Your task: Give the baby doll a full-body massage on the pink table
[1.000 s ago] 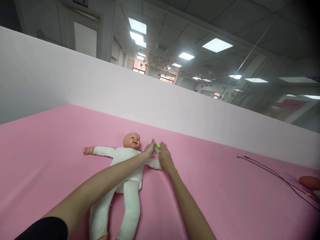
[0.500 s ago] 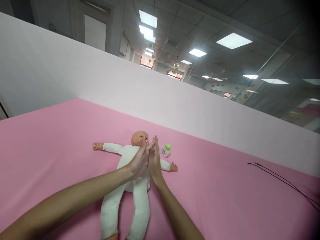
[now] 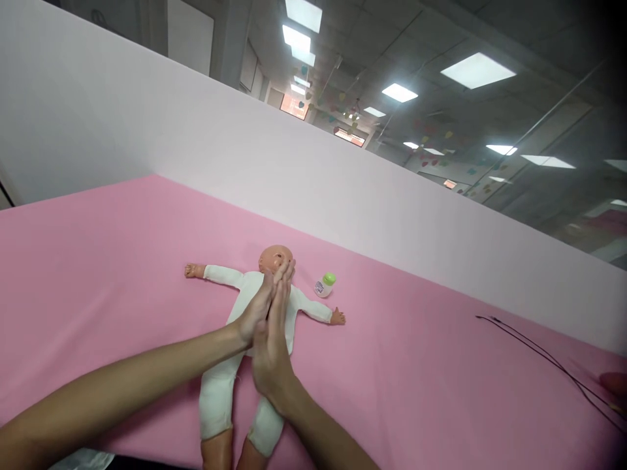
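Observation:
A baby doll [image 3: 252, 287] in a white suit lies on its back on the pink surface, arms spread. Above its torso, my left hand [image 3: 259, 307] and my right hand [image 3: 274, 339] are pressed palm to palm, fingers straight and pointing toward the doll's head. Nothing shows between the palms. Part of the doll's face and chest is hidden behind them. A small clear bottle [image 3: 323, 285] with a green cap stands beside the doll's head, above its outstretched arm on the right.
The pink mat [image 3: 416, 365] meets a low white wall [image 3: 343, 189] at the back. Thin black cables [image 3: 539, 350] lie at the right, near a blurred reddish thing [image 3: 613, 383] at the edge. Some clear plastic [image 3: 83, 459] shows at the bottom left.
My joined hands have shifted left and my right hand has slid lower against the left. More of the doll's right-side arm shows. A reddish thing has appeared at the right edge.

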